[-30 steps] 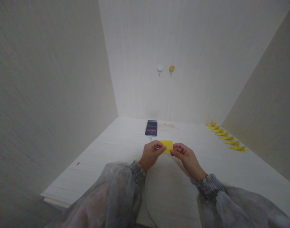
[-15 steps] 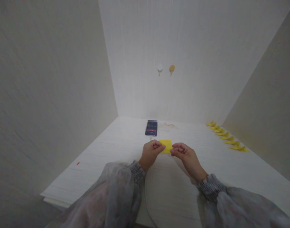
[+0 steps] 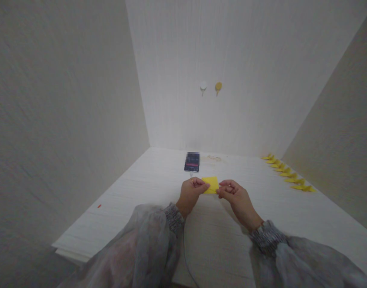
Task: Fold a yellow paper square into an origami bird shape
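A small yellow square of folded paper (image 3: 212, 182) is held above the white table, between my two hands. My left hand (image 3: 191, 194) pinches its left side, the thumb lying over the front. At the lower right corner, the thumb and finger of my right hand (image 3: 235, 199) grip the paper's edge. A crease or fold line shows across its lower part. Several folded yellow paper figures, like paper cranes (image 3: 287, 175), stand in a slanting row at the table's right side.
A phone (image 3: 192, 161) lies behind my left hand, with a white cable (image 3: 186, 256) running toward me. Two hooks, one white (image 3: 203, 86) and one yellow (image 3: 218, 86), are on the back wall. A small red piece (image 3: 99, 206) lies near the left table edge. Walls enclose three sides.
Both hands keep nearly the same place and grip. The yellow paper has shifted only very slightly, and a fold line across it shows more clearly.
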Demonstrator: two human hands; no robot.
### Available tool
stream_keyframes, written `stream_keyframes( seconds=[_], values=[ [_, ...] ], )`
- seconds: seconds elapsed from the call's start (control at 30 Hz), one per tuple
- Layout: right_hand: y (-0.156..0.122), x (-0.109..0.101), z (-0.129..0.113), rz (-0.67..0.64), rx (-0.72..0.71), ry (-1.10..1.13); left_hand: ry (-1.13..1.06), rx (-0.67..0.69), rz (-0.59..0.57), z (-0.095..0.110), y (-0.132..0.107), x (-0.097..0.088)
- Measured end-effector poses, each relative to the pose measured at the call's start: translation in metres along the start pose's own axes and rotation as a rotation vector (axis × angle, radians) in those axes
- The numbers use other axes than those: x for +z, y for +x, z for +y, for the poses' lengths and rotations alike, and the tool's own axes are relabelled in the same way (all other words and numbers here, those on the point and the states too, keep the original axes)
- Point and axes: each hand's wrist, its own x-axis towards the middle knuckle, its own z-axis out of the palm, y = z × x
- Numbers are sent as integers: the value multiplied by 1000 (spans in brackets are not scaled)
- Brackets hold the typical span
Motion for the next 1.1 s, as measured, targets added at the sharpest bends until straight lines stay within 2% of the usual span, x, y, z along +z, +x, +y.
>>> stream_keyframes(
  seconds=[0.33, 0.7, 0.87, 1.0, 1.1],
  values=[
    [1, 1, 3, 2, 3, 22, 12, -3, 36, -2, 1, 0],
    [2, 2, 7, 13, 5, 5, -120, 57, -58, 0, 1, 1],
    [1, 8, 5, -57, 82, 60, -48, 96, -91, -5, 1, -1],
    [0, 11, 8, -140, 106, 53, 44, 50, -100, -7, -1, 0],
    [0, 10, 9, -144, 101, 40, 40, 43, -128, -9, -1, 0]
  ],
)
